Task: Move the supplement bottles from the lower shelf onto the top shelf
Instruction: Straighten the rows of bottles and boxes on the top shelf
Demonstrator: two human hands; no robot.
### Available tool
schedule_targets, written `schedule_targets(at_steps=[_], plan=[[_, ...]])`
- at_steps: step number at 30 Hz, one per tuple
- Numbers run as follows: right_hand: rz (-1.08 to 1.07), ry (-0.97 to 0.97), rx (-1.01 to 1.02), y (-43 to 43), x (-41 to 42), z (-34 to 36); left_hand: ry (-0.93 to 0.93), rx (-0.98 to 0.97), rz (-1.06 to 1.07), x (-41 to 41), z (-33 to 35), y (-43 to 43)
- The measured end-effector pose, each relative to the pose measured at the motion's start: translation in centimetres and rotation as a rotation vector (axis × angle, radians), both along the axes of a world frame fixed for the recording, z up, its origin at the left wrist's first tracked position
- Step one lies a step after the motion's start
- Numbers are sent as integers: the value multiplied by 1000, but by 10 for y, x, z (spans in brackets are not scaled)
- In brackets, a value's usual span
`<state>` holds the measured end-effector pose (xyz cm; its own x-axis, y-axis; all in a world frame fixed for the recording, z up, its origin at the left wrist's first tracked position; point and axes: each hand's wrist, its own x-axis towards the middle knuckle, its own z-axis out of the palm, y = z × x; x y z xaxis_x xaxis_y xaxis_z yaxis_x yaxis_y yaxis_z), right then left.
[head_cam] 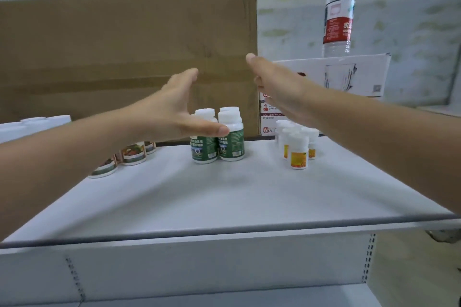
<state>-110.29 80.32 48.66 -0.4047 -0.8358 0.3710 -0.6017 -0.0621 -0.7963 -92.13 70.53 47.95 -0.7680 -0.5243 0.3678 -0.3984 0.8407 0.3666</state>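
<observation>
White shelving fills the head view, its top shelf [174, 202] a flat white board with a grey front edge, set against a pale, patchy wall.

Both hands reach out over this shelf, spread and holding nothing. The left hand [174, 109] has its fingers extended forward and its thumb stretched out toward the right, the thumb tip overlapping the white cap of the green-labelled bottles [218, 137]. These stand upright in a tight cluster just below and beyond that hand; their labels carry white characters and a barcode, too blurred to read. The right hand [277, 87] is raised with the thumb uppermost, fingers pointing away toward the boxes behind.

Below the right hand, a little nearer, stands a group of small white bottles with orange-yellow labels [298, 148], upright and close together; their print is illegible. Under the left forearm a row of jars with food pictures on their labels [133, 153] runs along the shelf, partly hidden by the arm.

Behind both hands a large brown cardboard box [124, 57] stands on the shelf. Just behind the right hand is a white carton [349, 75] printed "GLASS MUG" and "6 PCS", and on it a clear water bottle [339, 10] with a red cap and red label bearing Chinese characters.
</observation>
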Motion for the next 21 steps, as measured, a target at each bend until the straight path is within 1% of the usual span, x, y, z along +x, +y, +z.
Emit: schedule_targets(at_steps=[2,4,8,12,14,18,21], plan=[[-46,-78,8,-20,15,-7,-5,123,-11,3,-9,-16],[-119,-156,15,-38,28,-16,35,243,-28,2,-18,-32],[-268,-306,-39,-61,35,-35,27,414,-47,-9,-36,-56],[-243,-431,-149,-64,28,-54,79,520,-142,-20,-51,-77],[-194,-448,-160,-66,31,-60,108,551,-196,-24,-60,-83],[-154,-404,-142,-75,30,-69,68,518,-277,-30,-73,-91],[-161,-382,-136,-78,25,-72,97,520,-266,-32,-75,-91]])
